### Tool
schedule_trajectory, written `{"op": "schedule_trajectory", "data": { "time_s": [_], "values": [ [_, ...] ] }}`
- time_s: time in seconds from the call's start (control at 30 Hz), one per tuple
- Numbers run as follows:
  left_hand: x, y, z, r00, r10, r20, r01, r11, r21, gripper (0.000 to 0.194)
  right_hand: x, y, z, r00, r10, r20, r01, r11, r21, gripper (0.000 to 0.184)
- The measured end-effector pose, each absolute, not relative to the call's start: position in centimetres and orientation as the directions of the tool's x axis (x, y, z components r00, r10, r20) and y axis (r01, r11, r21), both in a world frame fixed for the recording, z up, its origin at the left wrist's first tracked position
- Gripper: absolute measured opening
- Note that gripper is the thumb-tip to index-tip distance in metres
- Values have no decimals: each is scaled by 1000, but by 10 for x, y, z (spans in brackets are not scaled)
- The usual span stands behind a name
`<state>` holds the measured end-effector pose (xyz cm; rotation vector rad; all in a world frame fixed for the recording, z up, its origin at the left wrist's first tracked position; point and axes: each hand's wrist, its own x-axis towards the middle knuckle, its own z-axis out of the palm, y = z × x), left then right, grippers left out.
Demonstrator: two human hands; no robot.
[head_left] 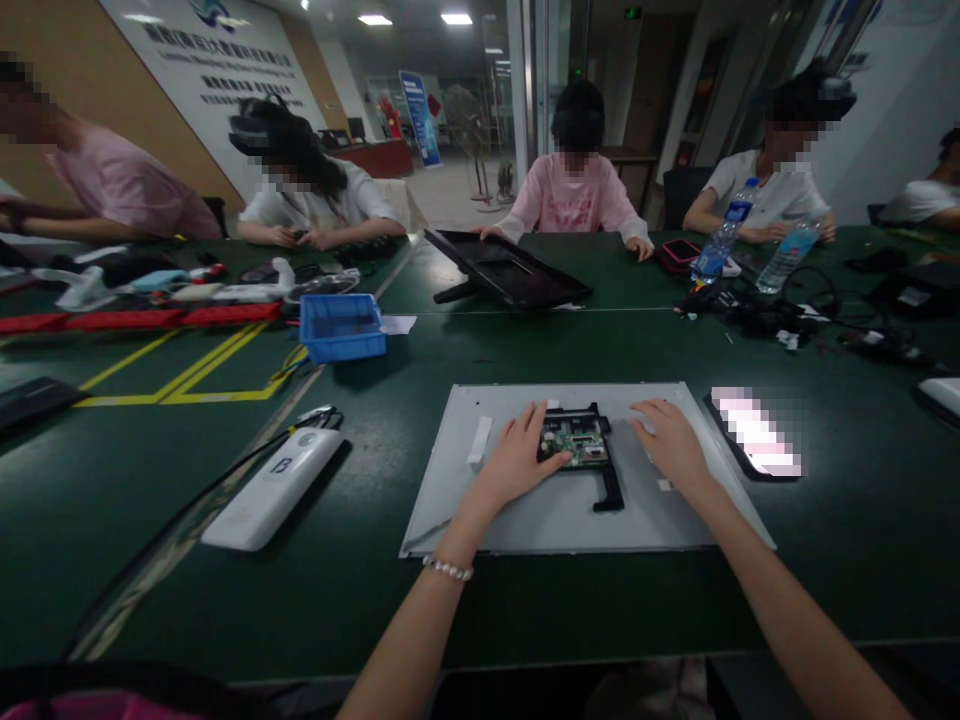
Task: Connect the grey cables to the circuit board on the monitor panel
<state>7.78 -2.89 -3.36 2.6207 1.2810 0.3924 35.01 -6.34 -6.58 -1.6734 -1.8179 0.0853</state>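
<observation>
A flat light-grey panel point(517, 525) lies on the table in front of me. On it rests a black bracket point(611, 488) that frames a green circuit board point(576, 442). My left hand point(517, 458) is at the left side of the bracket, its fingers stretched out and the thumb reaching over the edge of the board. Over the right part of the panel, my right hand point(671, 443) has its fingers extended and apart, holding nothing, a little away from the bracket. A small white strip point(480, 440) sits on the panel left of my left hand.
Right of the panel lies a phone point(750, 430) with a lit screen. A white power bank point(276, 490) with a cable is at left, a blue bin point(343, 328) behind it. Across the table, a person holds a tilted black frame point(510, 270); bottles point(724, 235) and cables stand beyond.
</observation>
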Motion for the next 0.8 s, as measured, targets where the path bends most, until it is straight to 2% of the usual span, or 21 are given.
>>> {"op": "schedule_trajectory", "data": {
  "time_s": [0.17, 0.33, 0.67, 0.8],
  "values": [
    [79, -31, -38, 606, 775, 181, 745, -632, 212, 75, 310, -40, -34, -176, 907, 383, 842, 340, -419, 31],
    [79, -31, -44, 604, 773, 196, 745, -634, 205, 75, 267, -15, -13, -346, 907, 238, 835, 414, -363, 27],
    [78, -32, -47, 603, 776, 187, 751, -631, 195, 74, 260, -10, -22, -314, 920, 235, 860, 381, -341, 32],
    [78, -33, -45, 606, 775, 177, 751, -631, 195, 73, 284, -10, -27, -246, 929, 275, 882, 332, -333, 23]
  ]
}}
